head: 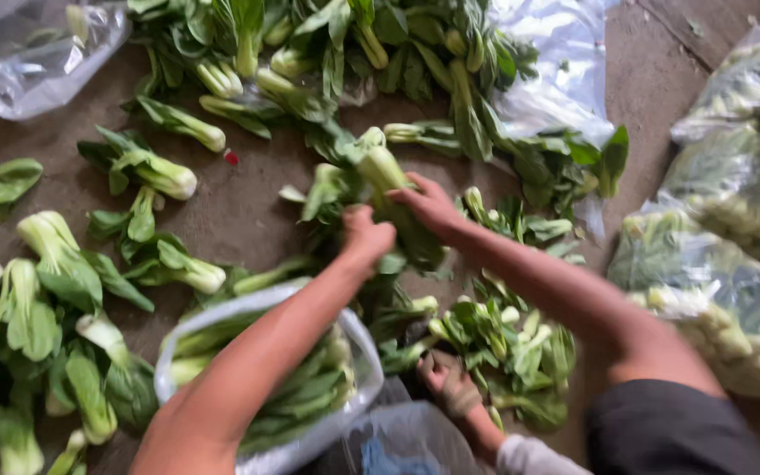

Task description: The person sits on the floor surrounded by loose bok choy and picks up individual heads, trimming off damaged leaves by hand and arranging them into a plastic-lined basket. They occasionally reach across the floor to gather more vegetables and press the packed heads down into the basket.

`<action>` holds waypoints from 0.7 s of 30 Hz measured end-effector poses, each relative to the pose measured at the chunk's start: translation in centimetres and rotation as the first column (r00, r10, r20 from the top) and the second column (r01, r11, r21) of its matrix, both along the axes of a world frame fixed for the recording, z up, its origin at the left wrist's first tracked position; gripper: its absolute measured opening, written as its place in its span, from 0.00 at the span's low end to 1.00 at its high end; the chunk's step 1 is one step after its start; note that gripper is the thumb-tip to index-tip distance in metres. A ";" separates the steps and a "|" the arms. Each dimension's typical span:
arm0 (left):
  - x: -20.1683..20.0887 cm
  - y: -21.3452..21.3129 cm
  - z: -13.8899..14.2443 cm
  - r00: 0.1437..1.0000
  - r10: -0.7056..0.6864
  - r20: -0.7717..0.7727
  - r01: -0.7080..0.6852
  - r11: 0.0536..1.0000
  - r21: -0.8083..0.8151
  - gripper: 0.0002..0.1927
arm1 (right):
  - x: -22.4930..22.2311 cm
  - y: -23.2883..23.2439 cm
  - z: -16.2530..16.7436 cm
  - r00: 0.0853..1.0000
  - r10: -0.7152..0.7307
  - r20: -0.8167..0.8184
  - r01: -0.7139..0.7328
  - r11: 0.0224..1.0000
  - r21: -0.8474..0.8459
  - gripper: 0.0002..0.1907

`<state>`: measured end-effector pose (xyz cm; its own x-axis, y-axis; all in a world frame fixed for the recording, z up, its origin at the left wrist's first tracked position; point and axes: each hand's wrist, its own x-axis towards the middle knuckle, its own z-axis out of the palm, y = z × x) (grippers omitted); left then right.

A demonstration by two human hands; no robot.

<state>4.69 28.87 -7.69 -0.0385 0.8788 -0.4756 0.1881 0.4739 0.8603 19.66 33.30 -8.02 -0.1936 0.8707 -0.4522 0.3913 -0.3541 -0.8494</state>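
Note:
My left hand (364, 236) and my right hand (430, 205) are both closed around one bok choy (386, 180), a pale-stemmed head with dark green leaves, held just above the brown floor. Below my left forearm sits an open clear plastic bag (248, 310) partly filled with bok choy. Loose bok choy heads (156, 171) lie scattered to the left, and a large pile (327, 44) lies at the top. Another person's hand (448, 384) rests among small greens (503, 339) near the bottom middle.
Several filled clear bags of greens (732, 255) are stacked at the right. An empty crumpled plastic bag (28, 53) lies at the top left, and more clear plastic (556, 70) spreads under the greens at the top right.

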 end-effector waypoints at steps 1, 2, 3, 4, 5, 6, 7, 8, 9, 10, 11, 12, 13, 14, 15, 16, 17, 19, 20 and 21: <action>2.1 -2.1 0.7 0.990 -0.031 0.136 0.028 0.999 0.019 0.24 | 2.6 -1.5 1.2 0.999 0.038 0.034 -0.040 0.998 0.046 0.25; 4.1 -4.5 1.3 0.959 -0.078 0.274 0.070 0.997 0.039 0.23 | 5.5 -3.3 2.7 0.988 0.100 0.117 -0.104 0.994 0.024 0.25; 6.0 -6.7 1.9 0.890 -0.133 0.435 0.180 0.981 -0.070 0.24 | 8.5 -5.1 4.2 0.966 0.156 0.204 -0.159 0.987 -0.003 0.25; 7.5 -8.8 2.5 0.797 -0.146 0.586 0.296 0.940 -0.168 0.25 | 10.8 -7.2 5.4 0.928 0.208 0.309 -0.225 0.974 0.021 0.25; 8.4 -11.0 3.1 0.685 -0.119 0.719 0.415 0.874 -0.251 0.26 | 12.8 -9.5 6.5 0.874 0.260 0.410 -0.297 0.954 0.029 0.25; 8.5 -13.1 3.5 0.737 -0.330 0.590 0.464 0.882 -0.087 0.29 | 14.5 -11.7 7.6 0.799 0.306 0.517 -0.375 0.926 0.031 0.25; 7.1 -14.2 3.7 0.768 -0.504 0.395 0.511 0.854 0.096 0.32 | 15.3 -13.7 8.3 0.733 0.178 0.656 -0.414 0.883 0.222 0.23; 5.3 -15.3 3.9 0.777 -0.611 0.156 0.566 0.785 0.252 0.35 | 15.0 -16.6 8.7 0.664 0.030 0.747 -0.474 0.790 0.389 0.22; 3.4 -16.9 3.9 0.781 -0.574 0.245 0.553 0.819 0.155 0.36 | 14.3 -19.1 9.0 0.603 -0.128 0.788 -0.540 0.661 0.521 0.20; 1.0 -18.1 3.8 0.785 -0.533 0.316 0.546 0.836 0.053 0.38 | 12.8 -20.4 8.9 0.750 -0.211 0.627 -0.257 0.781 0.570 0.19; -0.6 -19.0 3.6 0.804 -0.412 0.429 0.409 0.907 0.105 0.39 | 10.7 -22.0 8.5 0.834 -0.325 0.446 0.055 0.853 0.518 0.18; -1.5 -20.1 3.3 0.783 -0.292 0.549 0.272 0.955 0.120 0.41 | 8.6 -24.1 8.1 0.839 -0.470 0.275 0.360 0.858 0.367 0.16; -1.9 -20.9 3.1 0.818 -0.241 0.523 0.208 0.971 0.122 0.40 | 6.0 -25.9 7.5 0.868 -0.422 0.260 0.264 0.837 0.479 0.13; -1.9 -21.2 3.1 0.847 -0.191 0.497 0.133 0.980 0.149 0.41 | 4.2 -27.0 7.2 0.935 -0.257 0.243 0.080 0.822 0.564 0.06; -1.2 -21.4 3.1 0.854 -0.077 0.514 0.014 0.992 0.124 0.36 | 2.3 -27.7 6.7 0.981 -0.106 0.163 -0.042 0.706 0.707 0.08; -0.4 -21.1 3.3 0.851 0.032 0.524 -0.102 0.989 0.105 0.31 | 2.0 -28.1 6.8 0.965 0.103 0.243 -0.247 0.675 0.695 0.19; -0.1 -20.8 3.8 0.840 0.138 0.524 -0.214 0.973 0.086 0.26 | 1.6 -28.3 6.8 0.901 0.301 0.311 -0.433 0.605 0.668 0.31; -1.3 -20.5 5.4 0.800 0.110 0.590 -0.182 0.981 0.064 0.25 | 3.3 -27.2 7.3 0.895 0.442 0.049 -0.384 0.713 0.587 0.26; -2.6 -20.1 6.4 0.772 0.098 0.628 -0.176 0.982 0.063 0.24 | 4.7 -25.9 7.5 0.863 0.498 -0.081 -0.380 0.748 0.544 0.24; -4.3 -20.4 7.4 0.781 0.019 0.625 -0.121 0.985 0.121 0.26 | 6.0 -24.7 7.7 0.920 0.388 -0.060 -0.280 0.756 0.592 0.19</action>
